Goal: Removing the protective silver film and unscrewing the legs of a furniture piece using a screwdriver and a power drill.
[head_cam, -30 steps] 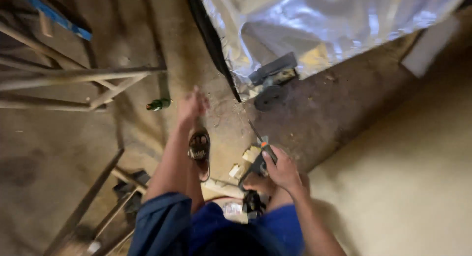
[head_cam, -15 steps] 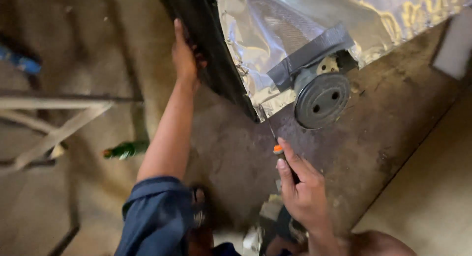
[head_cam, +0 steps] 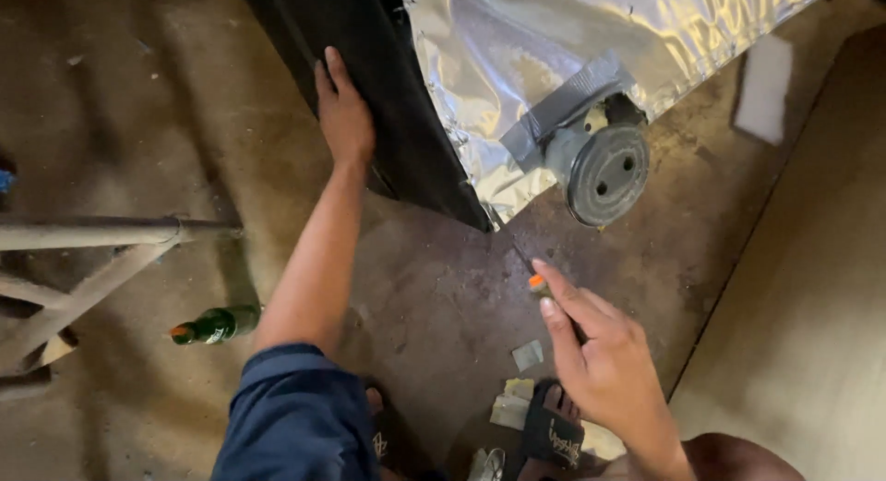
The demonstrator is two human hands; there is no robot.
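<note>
Foil-wrapped panel [head_cam: 554,47] looks stiff, crinkly; left hand [head_cam: 344,112] flat on its dark edge (best hold), right hand [head_cam: 604,361] gripping screwdriver [head_cam: 535,280].

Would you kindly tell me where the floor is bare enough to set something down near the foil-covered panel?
Bare floor lies between the left hand on the black panel edge and the metal frame, above the green bottle. Another bare patch runs below the round grey disc. It is crowded by the feet, where scraps lie beside the right hand.
</note>
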